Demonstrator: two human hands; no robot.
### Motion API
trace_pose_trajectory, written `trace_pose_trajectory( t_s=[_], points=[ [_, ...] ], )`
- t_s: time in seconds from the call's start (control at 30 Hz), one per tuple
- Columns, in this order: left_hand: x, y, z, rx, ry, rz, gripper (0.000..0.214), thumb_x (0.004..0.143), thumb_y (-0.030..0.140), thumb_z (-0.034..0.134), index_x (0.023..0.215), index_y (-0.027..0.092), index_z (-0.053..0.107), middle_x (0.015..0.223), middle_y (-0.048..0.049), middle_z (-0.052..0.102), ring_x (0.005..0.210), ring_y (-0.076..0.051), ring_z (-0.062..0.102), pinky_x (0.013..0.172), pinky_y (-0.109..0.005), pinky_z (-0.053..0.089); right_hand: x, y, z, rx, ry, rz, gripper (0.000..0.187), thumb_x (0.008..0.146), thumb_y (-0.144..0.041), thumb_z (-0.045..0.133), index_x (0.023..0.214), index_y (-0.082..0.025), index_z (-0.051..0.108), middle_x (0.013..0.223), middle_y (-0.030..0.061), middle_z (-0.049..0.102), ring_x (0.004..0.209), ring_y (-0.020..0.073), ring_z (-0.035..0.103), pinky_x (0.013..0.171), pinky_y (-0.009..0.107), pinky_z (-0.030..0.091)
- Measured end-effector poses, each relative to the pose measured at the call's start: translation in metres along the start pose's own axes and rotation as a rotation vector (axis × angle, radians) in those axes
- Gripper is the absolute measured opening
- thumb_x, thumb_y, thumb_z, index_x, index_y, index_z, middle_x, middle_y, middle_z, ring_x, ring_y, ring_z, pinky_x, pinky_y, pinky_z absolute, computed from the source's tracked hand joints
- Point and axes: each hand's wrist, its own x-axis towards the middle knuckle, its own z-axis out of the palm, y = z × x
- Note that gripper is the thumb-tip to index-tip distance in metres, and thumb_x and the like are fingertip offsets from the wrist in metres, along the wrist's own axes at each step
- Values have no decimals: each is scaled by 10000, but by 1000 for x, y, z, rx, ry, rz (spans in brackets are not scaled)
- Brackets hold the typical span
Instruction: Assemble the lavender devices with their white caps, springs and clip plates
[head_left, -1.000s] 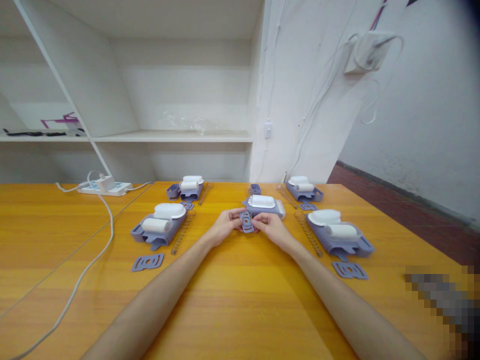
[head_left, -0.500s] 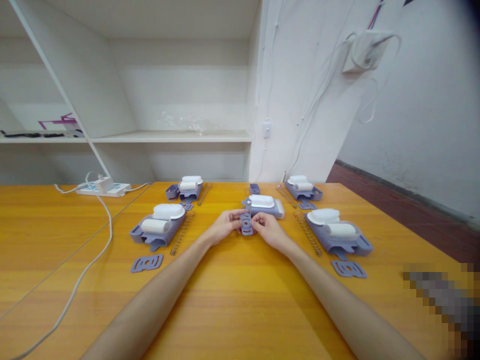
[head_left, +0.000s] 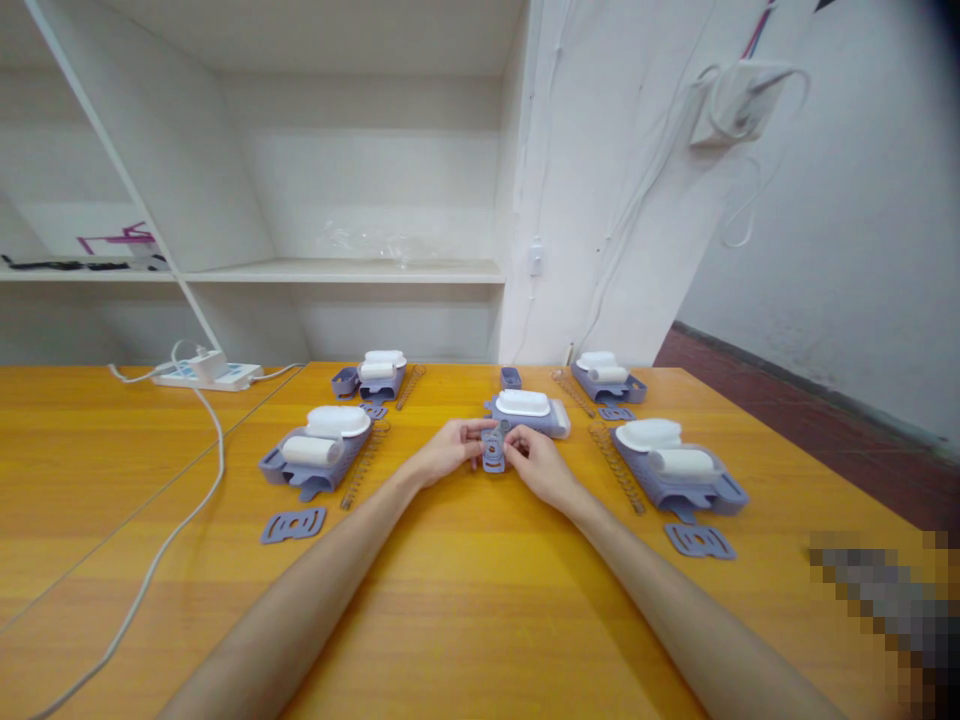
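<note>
The left hand (head_left: 447, 452) and right hand (head_left: 543, 464) are gripping a slotted grey plate (head_left: 493, 462) at opposite edges, so it is sitting between their fingertips; just beyond, a white-topped grey holder (head_left: 525, 423) is resting on the wooden table (head_left: 480, 600).

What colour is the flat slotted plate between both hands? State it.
The flat slotted plate is greyish purple, clearest in head view.

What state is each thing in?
Flat purple-grey slotted plastic plate: held between hands
Left hand: fingers closed on plate
Right hand: fingertips at plate's edge
Four coiled metal springs: lying down
Four other purple-grey slotted plates: lying flat
White plastic power strip: plug inserted
</note>
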Motion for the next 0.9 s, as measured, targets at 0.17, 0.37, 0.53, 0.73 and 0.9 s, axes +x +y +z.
trace_pose_trajectory(
  t_s=[0.17,0.37,0.53,0.73,0.9],
  points=[
    [-2,-4,0,-150,12,27,585,675,229,682,1219,103,506,942,-121,635,654,-120,570,563,-217,424,3,2,0,103,8,35,92,753,-275,539,729,-187,537,654,-7,599,602,137,558,572,248,430],
    [-3,-2,1,-255,13,3,612,651,206,711,1218,108,505,1000,-141,629,748,-156,597,624,-240,430,7,-2,-2,385,-42,160,158,676,-308,628,726,-176,556,711,25,667,655,167,627,653,291,477],
    [-4,0,1,-279,-7,3,622,628,213,738,1202,111,521,965,-123,635,705,-135,587,613,-238,424,6,-10,-7,502,-62,274,223,613,-284,679,758,-173,550,678,28,684,630,174,641,658,300,476],
    [-4,-3,0,-277,-43,5,616,631,233,746,1194,114,527,961,-123,633,709,-137,587,606,-237,427,4,-16,-12,568,-62,340,385,561,-205,714,872,-187,488,591,-30,650,570,141,610,615,259,439],
    [-4,-3,0,-262,-37,13,593,648,220,731,1195,115,528,993,-128,631,718,-134,589,604,-225,421,4,-15,-12,574,-73,332,367,575,-220,714,867,-182,495,609,-23,652,580,144,607,632,270,440]
  ],
)
